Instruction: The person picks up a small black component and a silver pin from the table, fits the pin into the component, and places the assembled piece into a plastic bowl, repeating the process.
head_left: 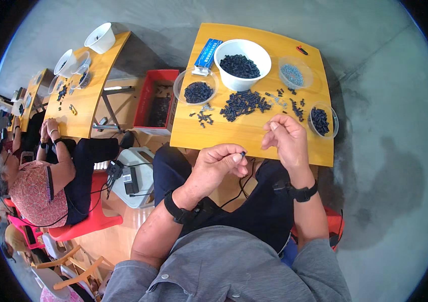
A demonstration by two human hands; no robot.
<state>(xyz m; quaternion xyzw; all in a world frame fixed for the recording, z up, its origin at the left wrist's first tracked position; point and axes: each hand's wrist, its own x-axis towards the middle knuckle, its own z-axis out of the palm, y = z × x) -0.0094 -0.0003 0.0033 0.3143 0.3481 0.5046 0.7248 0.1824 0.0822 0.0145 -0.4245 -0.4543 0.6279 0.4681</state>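
While the left hand (216, 163) pinches a small dark part (243, 154), the right hand (290, 142) is curled between two and three o'clock from it.
Whether the right grips anything cannot be told; the part is at six o'clock from the dark pile (242, 105), the white tub (239, 84) at twelve, the clear bowl (307, 80) at two.

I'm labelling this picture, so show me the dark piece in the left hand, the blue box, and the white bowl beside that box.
Dark piece (243, 153): head view, on its exposed end.
Blue box (208, 54): head view, on its blue face.
White bowl (239, 84): head view, on its outer wall.
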